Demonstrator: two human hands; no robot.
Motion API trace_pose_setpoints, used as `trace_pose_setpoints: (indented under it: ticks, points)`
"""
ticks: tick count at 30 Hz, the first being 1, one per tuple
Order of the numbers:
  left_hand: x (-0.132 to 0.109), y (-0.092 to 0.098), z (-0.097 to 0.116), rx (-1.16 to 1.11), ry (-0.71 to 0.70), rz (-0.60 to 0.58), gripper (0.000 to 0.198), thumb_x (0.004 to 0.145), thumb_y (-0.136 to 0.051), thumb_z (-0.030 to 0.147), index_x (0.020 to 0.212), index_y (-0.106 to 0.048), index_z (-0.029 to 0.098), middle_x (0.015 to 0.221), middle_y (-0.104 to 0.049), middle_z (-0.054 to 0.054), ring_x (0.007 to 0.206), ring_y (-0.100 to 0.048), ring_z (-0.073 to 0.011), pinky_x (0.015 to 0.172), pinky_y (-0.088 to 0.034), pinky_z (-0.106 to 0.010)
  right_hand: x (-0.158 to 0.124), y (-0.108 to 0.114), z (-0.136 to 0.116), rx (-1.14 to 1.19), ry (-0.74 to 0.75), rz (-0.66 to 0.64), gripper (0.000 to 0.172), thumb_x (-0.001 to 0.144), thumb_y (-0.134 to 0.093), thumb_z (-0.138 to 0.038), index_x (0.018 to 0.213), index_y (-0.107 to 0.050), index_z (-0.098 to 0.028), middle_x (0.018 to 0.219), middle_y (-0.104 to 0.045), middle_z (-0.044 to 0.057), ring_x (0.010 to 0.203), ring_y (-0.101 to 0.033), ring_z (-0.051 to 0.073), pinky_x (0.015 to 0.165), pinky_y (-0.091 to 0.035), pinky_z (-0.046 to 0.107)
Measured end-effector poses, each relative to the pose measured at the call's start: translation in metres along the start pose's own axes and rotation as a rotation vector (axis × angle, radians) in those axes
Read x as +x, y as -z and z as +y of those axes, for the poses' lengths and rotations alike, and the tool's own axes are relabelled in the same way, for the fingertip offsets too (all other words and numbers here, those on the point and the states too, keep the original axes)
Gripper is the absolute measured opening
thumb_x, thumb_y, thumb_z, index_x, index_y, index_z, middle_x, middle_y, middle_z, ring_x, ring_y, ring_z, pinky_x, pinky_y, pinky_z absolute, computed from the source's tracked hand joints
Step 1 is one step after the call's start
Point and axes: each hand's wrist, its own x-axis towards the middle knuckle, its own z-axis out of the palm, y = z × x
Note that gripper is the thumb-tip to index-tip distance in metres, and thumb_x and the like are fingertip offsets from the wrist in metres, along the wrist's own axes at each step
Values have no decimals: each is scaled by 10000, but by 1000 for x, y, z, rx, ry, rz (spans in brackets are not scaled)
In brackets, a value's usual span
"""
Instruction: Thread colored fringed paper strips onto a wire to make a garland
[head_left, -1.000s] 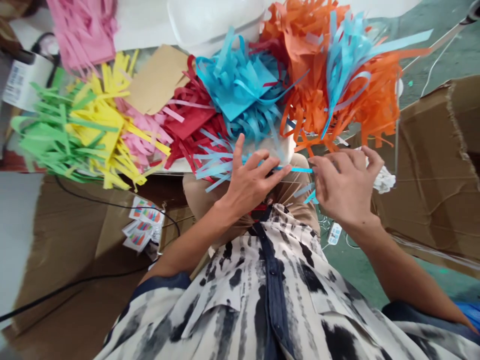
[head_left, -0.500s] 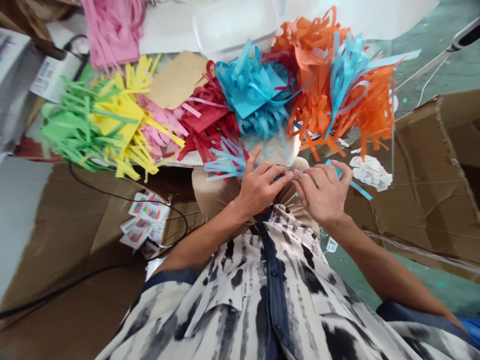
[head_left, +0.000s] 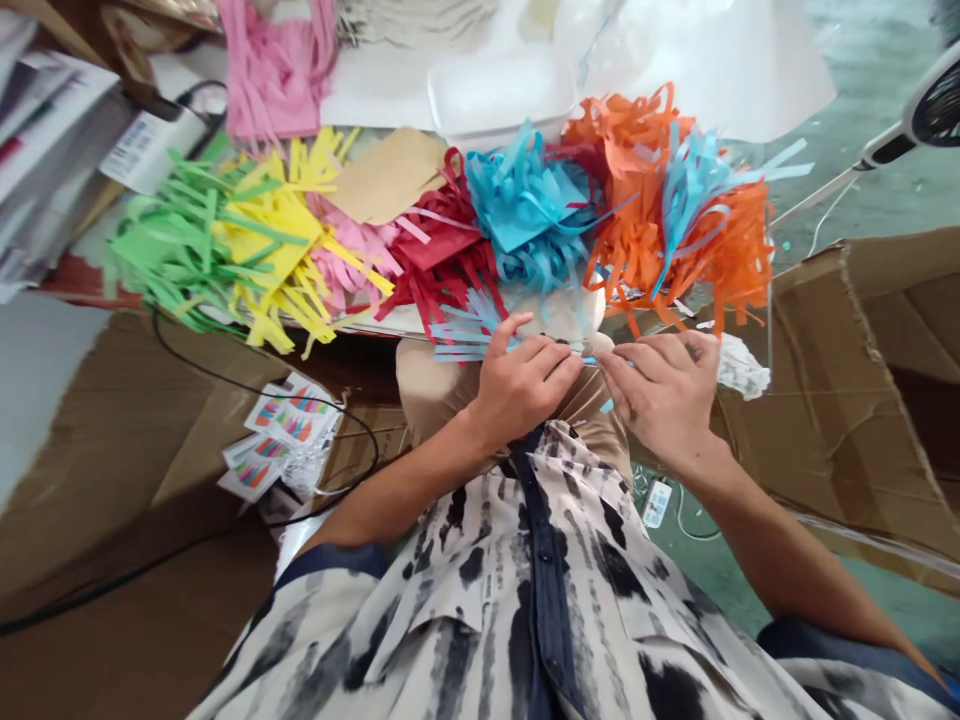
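Note:
Over my lap, my left hand (head_left: 525,378) is closed around a light blue paper tassel (head_left: 466,330) whose cut strips fan out to the left. Close beside it, the fingers of my right hand (head_left: 664,385) pinch the other end of the same blue tassel. A thin twisted bit of blue shows between the two hands. Just beyond my hands lie fringed paper bundles on the table edge: a blue bundle (head_left: 525,200), a red bundle (head_left: 442,240) and an orange bundle (head_left: 630,180). More light blue strips (head_left: 686,190) rest on the orange paper.
Further left are yellow (head_left: 274,240), green (head_left: 176,235) and pink (head_left: 277,80) fringed papers. Behind them sits a clear plastic tray (head_left: 499,95). Cardboard boxes (head_left: 825,370) stand on both sides; a black cable (head_left: 247,375) runs at lower left, beside printed cards (head_left: 289,420). A white fan (head_left: 892,140) is at right.
My right hand has moved slightly right, away from the left, showing more of the thin blue part between them. The blue strip sticking out past my right hand no longer shows. The view has shifted.

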Motion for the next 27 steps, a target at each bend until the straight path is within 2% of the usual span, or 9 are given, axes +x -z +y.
trace_pose_setpoints:
  ticks: [4, 6, 8, 10, 13, 17, 23, 25, 27]
  points:
    - [14, 28, 11, -498, 369, 18, 239, 1015, -721, 437, 986, -851, 238, 969, -860, -48, 897, -781, -207, 1020, -564, -433, 17, 24, 5, 12, 41, 136, 158, 994, -718, -219, 1113, -736, -322, 942, -821, -20, 943, -689, 217, 903, -363, 453]
    - [22, 43, 13, -836, 549, -58, 268, 964, -782, 466, 1059, -868, 232, 1019, -864, -62, 911, -791, -201, 886, -608, -350, 25, 35, 4, 18, 71, 192, 188, 966, -757, -219, 1109, -739, -339, 944, -825, -22, 908, -701, 219, 880, -379, 456]
    - [27, 54, 12, -1105, 666, -190, 303, 890, -859, 459, 1086, -876, 229, 1041, -863, -71, 886, -792, -191, 802, -615, -303, 32, 43, 0, 18, 77, 236, 208, 943, -784, -222, 1098, -740, -353, 951, -829, -27, 874, -708, 216, 866, -396, 458]
    - [28, 59, 10, -1267, 760, -296, 296, 835, -904, 453, 1013, -887, 218, 962, -858, -70, 766, -765, -162, 692, -596, -270, 36, 46, -4, 14, 73, 279, 220, 929, -800, -224, 1090, -741, -363, 945, -828, -35, 849, -711, 209, 857, -411, 457]
    - [25, 58, 8, -1381, 878, -348, 280, 795, -932, 443, 904, -871, 192, 817, -821, -51, 602, -679, -108, 552, -517, -223, 37, 44, -8, 48, 69, 299, 238, 919, -806, -231, 1097, -757, -380, 921, -825, -41, 837, -717, 209, 863, -420, 465]
    - [23, 55, 7, -1394, 862, -339, 297, 739, -972, 392, 885, -835, 173, 824, -803, -38, 670, -694, -106, 644, -548, -224, 42, 40, -13, 264, -85, 223, 165, 939, -776, -252, 1039, -798, -381, 877, -812, -21, 854, -732, 226, 865, -451, 473]
    - [32, 57, 2, -1202, 624, -149, 276, 795, -933, 427, 832, -806, 185, 988, -783, -47, 934, -714, -163, 868, -561, -295, 65, 33, -23, 825, -514, 69, 65, 952, -782, -324, 914, -834, -335, 871, -801, -9, 786, -724, 195, 729, -546, 385]
    - [36, 56, -1, -1191, 571, -117, 263, 830, -910, 428, 803, -798, 191, 1090, -777, -53, 1028, -706, -174, 928, -548, -305, 73, 28, -24, 933, -563, 69, 65, 942, -796, -340, 897, -842, -347, 870, -805, -18, 785, -729, 191, 717, -555, 373]
    - [38, 55, -4, -1209, 573, -98, 258, 838, -906, 433, 821, -804, 197, 1069, -777, -48, 990, -701, -166, 902, -552, -304, 79, 24, -24, 973, -570, 87, 78, 938, -799, -337, 883, -846, -362, 858, -805, -23, 792, -731, 192, 731, -565, 375]
